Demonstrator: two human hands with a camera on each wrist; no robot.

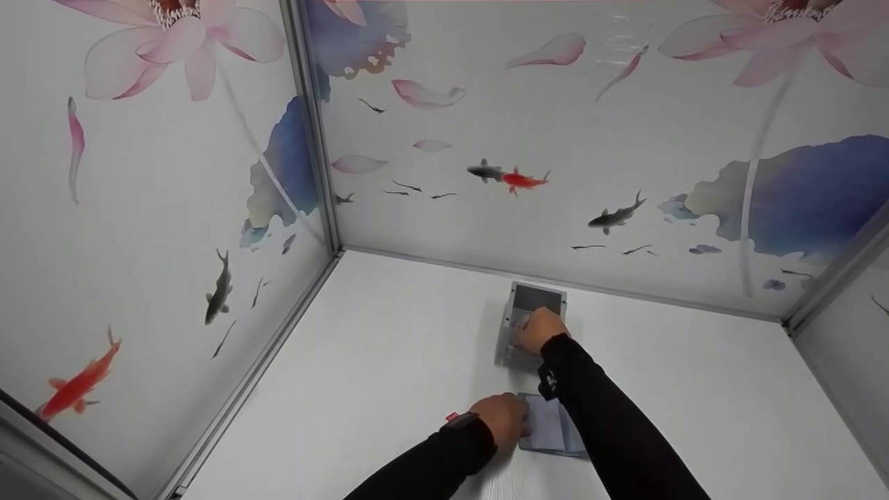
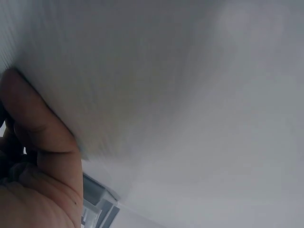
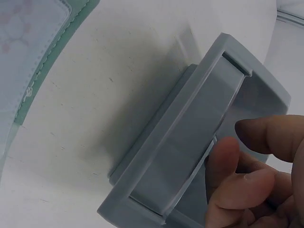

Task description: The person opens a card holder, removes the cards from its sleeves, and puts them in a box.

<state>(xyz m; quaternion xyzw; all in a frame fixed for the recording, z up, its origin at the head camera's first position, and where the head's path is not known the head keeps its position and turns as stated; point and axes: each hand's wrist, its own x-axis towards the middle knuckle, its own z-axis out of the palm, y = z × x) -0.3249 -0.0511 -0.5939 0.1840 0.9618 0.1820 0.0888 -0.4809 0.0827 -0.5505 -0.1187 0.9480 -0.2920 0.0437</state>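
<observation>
A grey plastic box [image 1: 535, 296] stands on the white table near the back wall. My right hand [image 1: 542, 330] reaches into its open top. In the right wrist view, bent fingers [image 3: 223, 159] are right at the edge of the box's inner panel [image 3: 190, 137], with a gap between the two nearest fingertips. In front of the box lies an unfolded card holder [image 1: 545, 425] with clear sleeves and a green stitched border [image 3: 52, 54]. My left hand [image 1: 503, 420] grips its left edge with curled fingers, fingertips mostly hidden. A bent finger [image 2: 52, 123] rests low over the table in the left wrist view.
White panels printed with lotus flowers and fish enclose the table: a left wall [image 1: 153, 229], a back wall [image 1: 486, 125] and a right wall [image 1: 854, 333]. Metal rails [image 1: 257, 368] run along the table's edges. My right sleeve [image 1: 618, 417] overlaps the card holder's right side.
</observation>
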